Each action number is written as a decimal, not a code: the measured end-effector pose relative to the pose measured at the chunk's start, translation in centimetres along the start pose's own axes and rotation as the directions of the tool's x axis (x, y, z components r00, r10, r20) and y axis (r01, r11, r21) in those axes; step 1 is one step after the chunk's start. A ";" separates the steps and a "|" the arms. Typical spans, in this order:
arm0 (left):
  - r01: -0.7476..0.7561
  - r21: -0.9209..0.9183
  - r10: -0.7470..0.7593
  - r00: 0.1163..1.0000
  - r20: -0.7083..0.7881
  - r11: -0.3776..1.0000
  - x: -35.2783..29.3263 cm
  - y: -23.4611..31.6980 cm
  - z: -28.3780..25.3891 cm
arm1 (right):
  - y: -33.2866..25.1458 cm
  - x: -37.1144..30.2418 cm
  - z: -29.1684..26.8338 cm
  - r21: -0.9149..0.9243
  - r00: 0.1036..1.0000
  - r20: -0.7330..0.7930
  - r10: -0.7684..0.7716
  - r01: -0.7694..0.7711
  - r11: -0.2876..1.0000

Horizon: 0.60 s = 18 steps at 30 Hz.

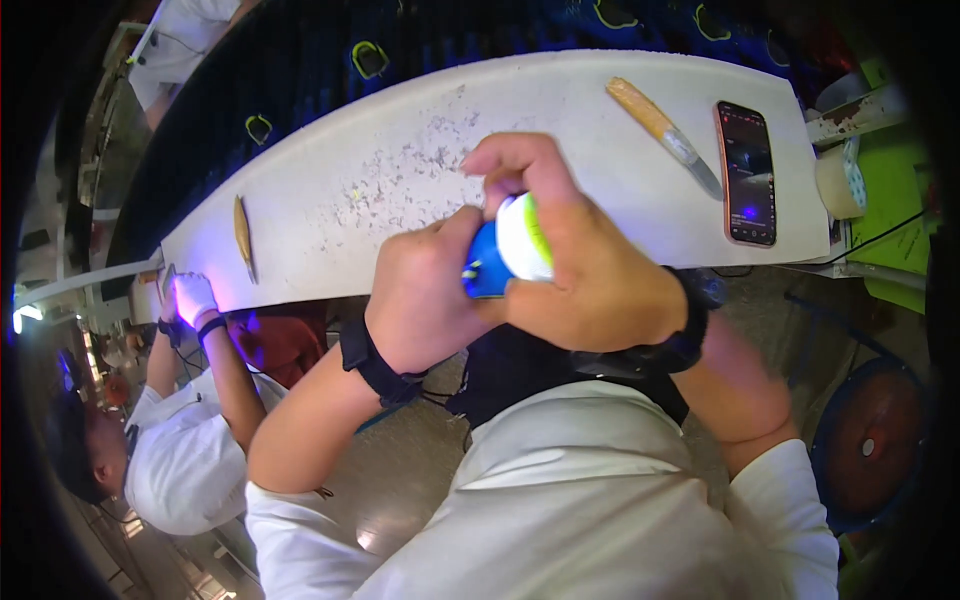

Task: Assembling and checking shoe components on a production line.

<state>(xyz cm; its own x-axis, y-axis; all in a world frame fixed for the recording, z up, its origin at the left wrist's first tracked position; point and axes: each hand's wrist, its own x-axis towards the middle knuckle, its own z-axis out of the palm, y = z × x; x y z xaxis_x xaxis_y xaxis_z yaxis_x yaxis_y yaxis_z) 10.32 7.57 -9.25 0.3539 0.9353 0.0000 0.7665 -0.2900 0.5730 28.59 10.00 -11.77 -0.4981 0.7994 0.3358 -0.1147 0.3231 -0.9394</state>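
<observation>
**Holding a blue, white and yellow-green round object [520,238] above a littered white worktop [560,100]**

Grasping it firmly from both sides: in the left hand [425,275] with bent fingers against the blue part, in the right hand [590,275] around the white and yellow-green part, with a finger curled up on the far side. Held mid-scene, over the near side of the worktop.

Strewn with grey flakes [410,150] across the middle. Laid at far right with a tan-handled knife [665,135], just beside a phone [748,175] with a lit screen; at left, well apart, with a slim yellowish tool [242,235].

Bounded beyond the far edge by a dark blue backdrop [300,80], dotted with yellow-green-rimmed shapes [370,60]. Washed in violet light at the left end, around the hand [195,298] of a white-shirted co-worker [190,460]. Flanked at right by a green surface [890,190]; below, at near right, by a round blue-rimmed disc [870,440].
</observation>
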 end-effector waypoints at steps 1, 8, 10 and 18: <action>-0.084 0.036 0.085 0.996 -0.025 0.996 0.5 0.7 -0.1 | -0.3 -0.4 -0.6 0.019 1.000 0.005 0.014 -0.014 1.000; -0.080 0.165 0.052 0.984 0.170 0.983 4.8 3.0 -0.7 | -0.1 0.2 -4.8 0.293 0.969 0.023 0.244 -0.240 0.925; -0.155 0.035 0.150 0.981 0.121 0.987 6.3 2.1 -0.6 | -0.2 1.9 -5.0 0.526 0.915 -0.079 0.395 -0.299 0.796; -0.014 -0.281 0.068 0.980 0.187 0.960 8.5 0.4 -1.1 | 2.8 4.7 -2.6 0.407 0.856 -0.402 0.324 -0.150 0.901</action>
<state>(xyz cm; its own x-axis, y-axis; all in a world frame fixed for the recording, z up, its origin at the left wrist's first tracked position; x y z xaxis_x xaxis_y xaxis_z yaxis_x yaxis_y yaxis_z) 13.06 15.64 -8.10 0.4994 0.8588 -0.1140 0.5805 -0.2341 0.7799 28.19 16.01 -12.65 -0.1182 0.9929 0.0109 -0.3780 -0.0349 -0.9252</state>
